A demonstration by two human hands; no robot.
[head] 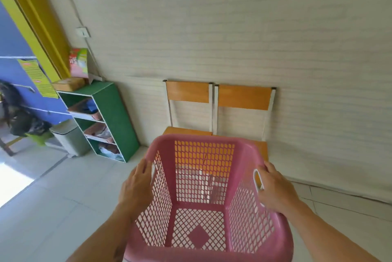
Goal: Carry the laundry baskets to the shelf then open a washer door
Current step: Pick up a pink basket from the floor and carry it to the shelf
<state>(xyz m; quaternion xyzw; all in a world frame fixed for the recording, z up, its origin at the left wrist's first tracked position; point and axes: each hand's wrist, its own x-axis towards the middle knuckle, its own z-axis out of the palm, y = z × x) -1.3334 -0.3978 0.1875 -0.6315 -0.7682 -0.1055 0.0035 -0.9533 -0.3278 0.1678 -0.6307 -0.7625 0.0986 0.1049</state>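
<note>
An empty pink mesh laundry basket (203,185) hangs in the air in front of me, low in the head view. My left hand (137,187) grips its left rim by the white handle. My right hand (275,189) grips the right rim at the other white handle. The green shelf (118,113) stands against the wall to the left, with pink baskets lying in its compartments. No washer is in view.
Two wooden chairs (244,100) stand against the beige wall straight ahead, just behind the basket. A grey bin (70,138) sits left of the shelf. A box and a detergent packet (79,64) rest on top of the shelf. An open doorway with a yellow frame is at the far left.
</note>
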